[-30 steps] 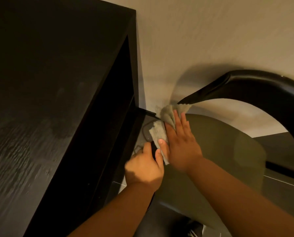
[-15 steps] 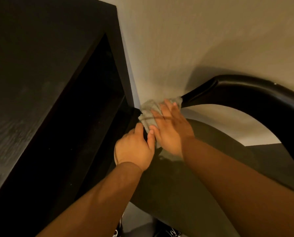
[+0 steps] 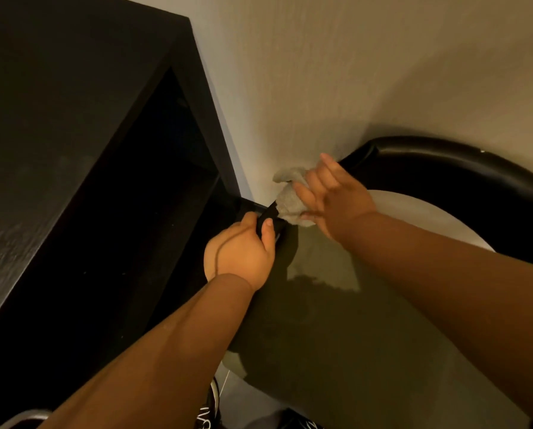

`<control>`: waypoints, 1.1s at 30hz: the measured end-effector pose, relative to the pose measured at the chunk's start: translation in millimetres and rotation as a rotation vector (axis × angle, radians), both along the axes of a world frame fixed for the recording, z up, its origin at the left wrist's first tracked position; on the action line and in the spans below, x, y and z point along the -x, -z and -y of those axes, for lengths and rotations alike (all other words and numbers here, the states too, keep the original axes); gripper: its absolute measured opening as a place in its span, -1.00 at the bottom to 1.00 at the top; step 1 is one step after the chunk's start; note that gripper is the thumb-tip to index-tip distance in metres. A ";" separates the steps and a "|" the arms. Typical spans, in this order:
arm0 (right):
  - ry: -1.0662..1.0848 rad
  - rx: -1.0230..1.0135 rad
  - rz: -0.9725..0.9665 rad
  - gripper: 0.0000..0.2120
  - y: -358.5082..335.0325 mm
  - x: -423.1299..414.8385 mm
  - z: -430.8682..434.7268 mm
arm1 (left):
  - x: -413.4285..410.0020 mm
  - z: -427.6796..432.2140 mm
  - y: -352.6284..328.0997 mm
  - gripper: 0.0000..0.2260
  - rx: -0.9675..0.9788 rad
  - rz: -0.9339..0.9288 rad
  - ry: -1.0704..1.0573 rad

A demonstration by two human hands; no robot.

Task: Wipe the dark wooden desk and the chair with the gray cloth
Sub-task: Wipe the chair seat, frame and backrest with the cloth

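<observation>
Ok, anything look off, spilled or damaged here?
Nothing plainly spilled or broken. The gray cloth is bunched under the right hand on the black curved chair frame; the left hand grips its end. The olive round seat shows a darker patch, possibly only shadow.

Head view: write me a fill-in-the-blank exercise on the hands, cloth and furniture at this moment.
The right hand presses a ____ cloth against the chair. The left hand grips the chair's ____ frame. The dark desk stands to the ____ of the chair in this view.
Missing words: gray, black, left.
</observation>
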State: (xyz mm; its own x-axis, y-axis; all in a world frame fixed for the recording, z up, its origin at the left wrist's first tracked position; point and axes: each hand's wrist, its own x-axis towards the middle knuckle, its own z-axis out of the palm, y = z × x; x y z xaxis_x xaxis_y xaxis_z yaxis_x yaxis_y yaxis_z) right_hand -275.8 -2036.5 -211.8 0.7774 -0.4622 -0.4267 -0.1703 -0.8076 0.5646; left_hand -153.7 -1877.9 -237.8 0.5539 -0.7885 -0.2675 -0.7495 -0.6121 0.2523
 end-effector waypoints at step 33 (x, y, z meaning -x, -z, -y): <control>0.406 -0.296 0.664 -0.31 32.1 -19.1 -33.1 | -3.1 21.3 1.5 -0.57 0.085 -0.029 0.007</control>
